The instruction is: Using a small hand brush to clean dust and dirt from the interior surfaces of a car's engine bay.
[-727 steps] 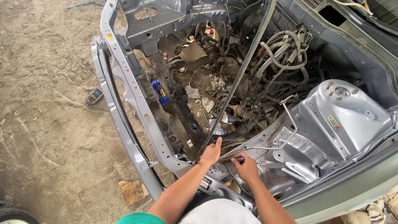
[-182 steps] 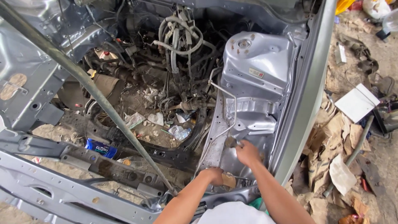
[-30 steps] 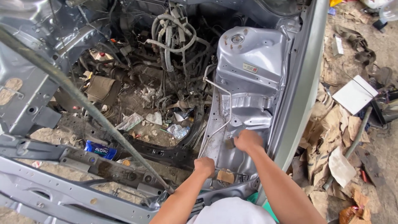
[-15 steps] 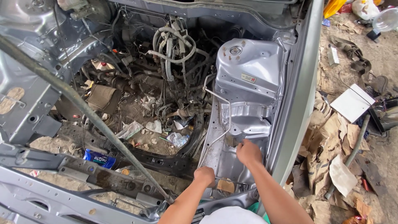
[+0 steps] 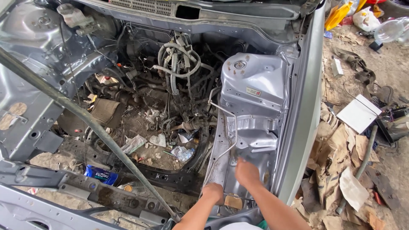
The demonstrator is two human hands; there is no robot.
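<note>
While I look down through the head camera, my left hand [image 5: 213, 192] rests as a loose fist on the lower edge of a grey inner fender panel [image 5: 251, 127] inside a stripped engine bay; whether it grips anything I cannot tell. My right hand [image 5: 247, 172], blurred, presses on the same panel just above, fingers curled, nothing visibly held. A thin metal line [image 5: 228, 127] runs up the panel. A long prop rod [image 5: 85, 121] crosses the bay diagonally. A blue packet [image 5: 101, 174] lies on the crossmember at left. Torn cardboard [image 5: 345, 157] litters the floor at right.
</note>
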